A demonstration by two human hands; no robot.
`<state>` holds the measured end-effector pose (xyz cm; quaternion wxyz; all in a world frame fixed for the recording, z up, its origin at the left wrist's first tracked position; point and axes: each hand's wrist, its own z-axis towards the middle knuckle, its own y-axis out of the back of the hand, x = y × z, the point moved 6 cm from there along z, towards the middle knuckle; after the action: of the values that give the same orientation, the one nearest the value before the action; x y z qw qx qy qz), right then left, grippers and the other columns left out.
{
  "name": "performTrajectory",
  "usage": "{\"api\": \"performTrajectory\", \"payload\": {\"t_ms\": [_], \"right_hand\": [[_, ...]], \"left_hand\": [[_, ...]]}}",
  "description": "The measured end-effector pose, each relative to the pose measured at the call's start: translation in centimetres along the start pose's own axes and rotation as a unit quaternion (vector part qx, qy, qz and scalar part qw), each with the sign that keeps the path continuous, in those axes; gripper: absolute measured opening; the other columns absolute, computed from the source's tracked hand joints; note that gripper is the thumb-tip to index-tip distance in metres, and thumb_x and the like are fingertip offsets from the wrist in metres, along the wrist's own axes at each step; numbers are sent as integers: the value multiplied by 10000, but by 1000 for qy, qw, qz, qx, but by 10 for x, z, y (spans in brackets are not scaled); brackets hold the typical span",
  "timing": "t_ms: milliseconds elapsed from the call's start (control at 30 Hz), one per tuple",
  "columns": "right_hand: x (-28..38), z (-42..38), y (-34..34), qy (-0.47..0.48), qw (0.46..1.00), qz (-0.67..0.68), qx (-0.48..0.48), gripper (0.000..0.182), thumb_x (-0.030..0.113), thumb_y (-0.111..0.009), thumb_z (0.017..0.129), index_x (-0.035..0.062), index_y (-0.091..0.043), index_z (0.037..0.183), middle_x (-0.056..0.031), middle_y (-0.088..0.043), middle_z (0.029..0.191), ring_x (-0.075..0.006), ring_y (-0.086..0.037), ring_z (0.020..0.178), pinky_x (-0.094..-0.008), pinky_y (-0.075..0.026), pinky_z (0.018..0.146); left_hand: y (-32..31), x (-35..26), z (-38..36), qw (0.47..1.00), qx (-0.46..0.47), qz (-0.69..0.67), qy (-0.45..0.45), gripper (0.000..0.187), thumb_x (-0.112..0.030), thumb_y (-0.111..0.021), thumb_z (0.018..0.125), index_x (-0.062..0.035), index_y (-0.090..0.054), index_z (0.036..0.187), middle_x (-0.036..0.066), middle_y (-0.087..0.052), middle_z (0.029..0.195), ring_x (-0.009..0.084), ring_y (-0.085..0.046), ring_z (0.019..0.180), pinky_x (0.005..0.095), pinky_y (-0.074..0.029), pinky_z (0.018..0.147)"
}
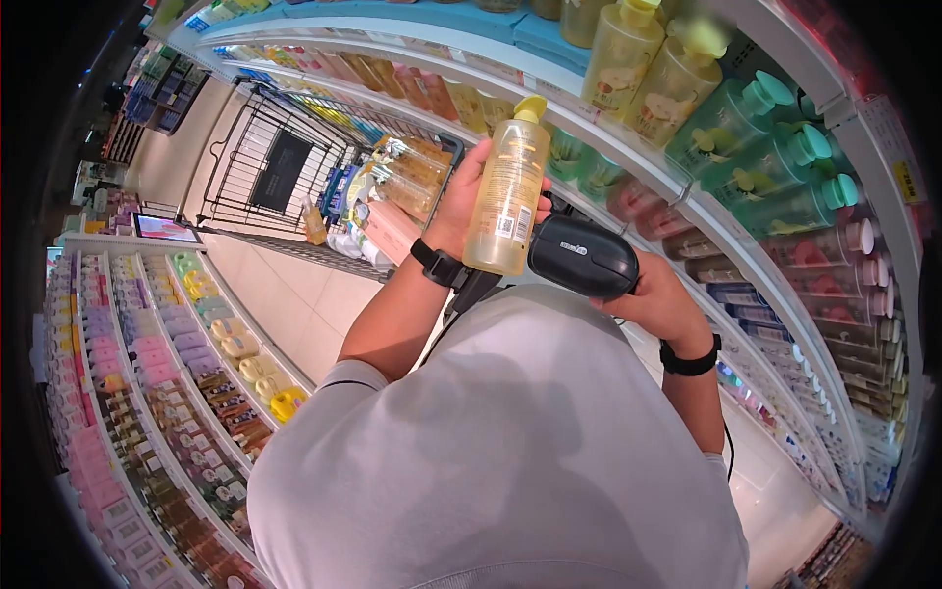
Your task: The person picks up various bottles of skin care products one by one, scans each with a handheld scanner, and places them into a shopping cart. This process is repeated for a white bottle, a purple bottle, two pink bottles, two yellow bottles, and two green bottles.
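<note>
My left hand [457, 208] is closed around a clear yellow bottle [505, 182] with a yellow cap, held upright in front of my chest. Printed text and a barcode on its label face me. In my right hand [669, 302] is a black barcode scanner [585, 257], its rounded body close beside the bottle's lower right side. The fingers of that hand are partly hidden behind the scanner. Matching yellow bottles [620, 54] stand on the shelf just above.
Green-capped bottles [775, 157] line the shelf [608, 133] on my right. Ahead to the left stands a wire shopping cart [280, 162] holding several bottles and packages. A second shelf unit [162, 363] stocked with colourful bottles runs along the left.
</note>
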<state>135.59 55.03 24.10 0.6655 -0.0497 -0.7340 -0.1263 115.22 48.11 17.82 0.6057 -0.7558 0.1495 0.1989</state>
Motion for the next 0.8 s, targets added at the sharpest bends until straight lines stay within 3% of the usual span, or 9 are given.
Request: {"api": "performTrajectory", "payload": {"t_ms": [133,200,300,433,733,800], "right_hand": [[-1,0,-2,-16,1000,-17,10,486,91,-752,728,43,-613,1190,-45,-700,969,-123,-613,868,-278,-476,828],[-1,1,-4,-17,1000,-14,13,487,97,-752,727,43,-616,1191,-48,-702,978,-128,-616,876,-279,-475,837],[-2,2,-6,-23,999,-16,22,478,85,-750,725,40,-623,1184,-53,-702,994,-125,-612,889,-277,-473,848],[-7,4,-10,-47,998,-11,38,463,68,-746,730,33,-628,1176,-42,-697,1002,-116,-601,903,-279,-471,856],[-17,19,-23,-76,993,20,83,436,40,-734,736,19,-636,1160,-27,-676,1061,-103,-584,935,-270,-461,867],[-20,26,-30,-71,993,12,91,437,31,-730,738,18,-635,1164,-24,-670,1065,-99,-579,941,-267,-457,870]], "left_hand": [[2,5,-4,1000,22,-14,17,644,-551,-330,994,6,-515,1258,204,-650,1031,322,-697,868,424,-600,739],[3,6,-7,999,43,-22,21,645,-526,-319,1002,-6,-460,1357,251,-626,1108,352,-690,918,426,-588,791],[3,7,-13,1000,3,-6,13,621,-546,-355,991,-11,-516,1261,202,-648,1045,317,-699,869,413,-604,713],[7,7,-20,1000,-5,-16,8,615,-546,-375,987,-14,-515,1262,196,-650,1042,315,-699,872,413,-606,711],[25,7,-38,998,-17,-55,2,599,-534,-476,964,-32,-485,1291,209,-644,1039,324,-695,886,425,-602,735],[38,3,-42,998,0,-58,-13,603,-493,-470,981,-18,-452,1352,227,-617,1113,316,-681,938,404,-592,798]]}}
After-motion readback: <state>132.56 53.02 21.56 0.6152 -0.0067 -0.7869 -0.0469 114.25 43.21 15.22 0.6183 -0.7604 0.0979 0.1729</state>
